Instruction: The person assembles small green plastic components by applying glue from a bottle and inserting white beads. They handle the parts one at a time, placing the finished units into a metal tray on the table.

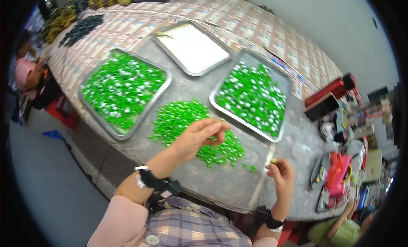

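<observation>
My left hand (pixel 204 135) hovers over a loose pile of small bright green pieces (pixel 176 119) with white bits, lying on the grey table cover. Its fingers are curled with the tips pressed together, and whatever may be between them is hidden. To the right of the pile, my right hand (pixel 282 174) is raised above the table. Thumb and forefinger pinch a tiny yellowish-green piece (pixel 273 161), too small to name. A few stray green pieces (pixel 253 168) lie between the pile and this hand.
Metal trays of green-and-white pieces stand left (pixel 121 135) and right (pixel 278 79) of the pile. Behind is a tray (pixel 195 74) with a white surface. A phone (pixel 321 106) leans on a red object (pixel 329 91). Clutter and a pink item (pixel 340 174) lie right. Other people sit at both sides.
</observation>
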A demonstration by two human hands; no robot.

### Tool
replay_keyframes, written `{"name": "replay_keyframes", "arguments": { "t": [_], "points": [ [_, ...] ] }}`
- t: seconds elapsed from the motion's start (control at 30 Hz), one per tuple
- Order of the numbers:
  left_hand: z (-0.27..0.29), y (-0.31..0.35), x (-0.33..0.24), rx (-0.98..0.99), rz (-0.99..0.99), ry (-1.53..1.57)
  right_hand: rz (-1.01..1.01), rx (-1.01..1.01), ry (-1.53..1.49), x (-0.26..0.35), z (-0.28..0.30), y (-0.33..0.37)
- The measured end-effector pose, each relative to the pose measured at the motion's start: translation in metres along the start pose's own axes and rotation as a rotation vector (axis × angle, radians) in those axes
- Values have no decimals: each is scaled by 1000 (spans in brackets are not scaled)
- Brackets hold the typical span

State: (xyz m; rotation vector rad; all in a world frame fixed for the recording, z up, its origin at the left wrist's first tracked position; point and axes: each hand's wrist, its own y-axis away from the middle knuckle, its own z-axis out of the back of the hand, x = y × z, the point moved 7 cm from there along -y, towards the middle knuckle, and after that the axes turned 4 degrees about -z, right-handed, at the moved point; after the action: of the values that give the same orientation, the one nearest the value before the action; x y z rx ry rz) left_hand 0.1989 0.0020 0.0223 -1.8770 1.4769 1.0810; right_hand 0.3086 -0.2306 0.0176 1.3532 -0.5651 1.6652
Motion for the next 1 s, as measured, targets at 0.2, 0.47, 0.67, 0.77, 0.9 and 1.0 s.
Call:
{"name": "replay_keyframes", "arguments": {
  "t": [0.2,0.47,0.67,0.77,0.9,1.0],
  "points": [
    [-38,28,62,468,426,-352,100,1,377,-2,-1,0],
    [-58,16,79,604,342,-792,181,179,521,11,-32,-2],
    [-54,-8,67,466,139,-835,191,136,576,18,-35,-11],
    [-50,-9,67,372,214,-631,159,64,488,17,-24,-16],
    [-50,-20,54,230,172,-285,196,53,490,9,-14,-18],
    [-50,-26,53,153,161,-227,163,114,505,9,-22,-22]
  ]
}}
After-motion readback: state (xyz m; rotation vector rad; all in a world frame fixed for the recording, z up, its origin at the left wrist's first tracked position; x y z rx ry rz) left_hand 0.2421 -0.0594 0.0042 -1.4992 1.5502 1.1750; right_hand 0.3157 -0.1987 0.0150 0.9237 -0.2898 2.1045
